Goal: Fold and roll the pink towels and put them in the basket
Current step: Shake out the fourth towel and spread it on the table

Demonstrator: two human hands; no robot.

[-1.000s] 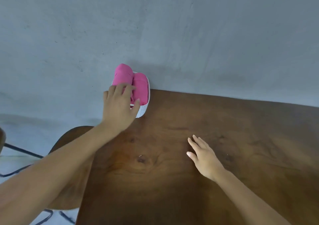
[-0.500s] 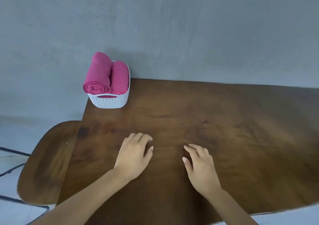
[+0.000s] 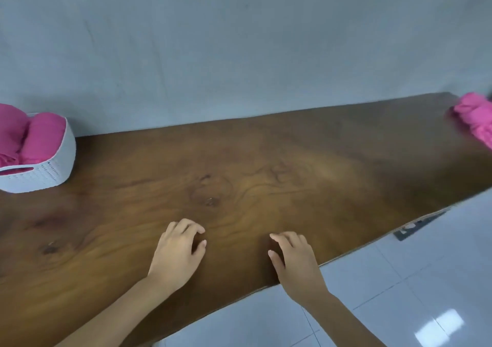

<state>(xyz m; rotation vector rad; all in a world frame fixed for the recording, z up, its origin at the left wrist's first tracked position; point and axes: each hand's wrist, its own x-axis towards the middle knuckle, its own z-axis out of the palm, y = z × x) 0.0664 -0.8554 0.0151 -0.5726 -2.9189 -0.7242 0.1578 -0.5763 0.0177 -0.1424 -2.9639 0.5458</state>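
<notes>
The left hand [image 3: 177,253] is resting on the near middle of the brown wooden desk [image 3: 266,160], palm down, its fingers loosely bent and its fingertips touching the wood; it is released and gripping nothing. The right hand [image 3: 295,262] is lying just to the right of it, close to the desk's near edge, in the same way: palm down, fingers relaxed and slightly curled, thumb pointing toward the left hand, nothing in its grasp. The two hands are sitting near each other but apart. At the far left of the desk a white woven basket [image 3: 45,176] is standing close to the grey wall [image 3: 239,40], partly cut off by the left edge of the view. Two rolled pink towels [image 3: 42,138] are lying side by side inside it, rising above its rim, and a handle slot in its near side is showing pink through it. At the far right corner of the desk a crumpled pink towel [image 3: 475,117] is lying in a loose heap, well apart from both hands and from the basket, and running out of view on the right. Beyond the desk's near right edge a glossy white tiled floor [image 3: 399,293] is reflecting a patch of light.
</notes>
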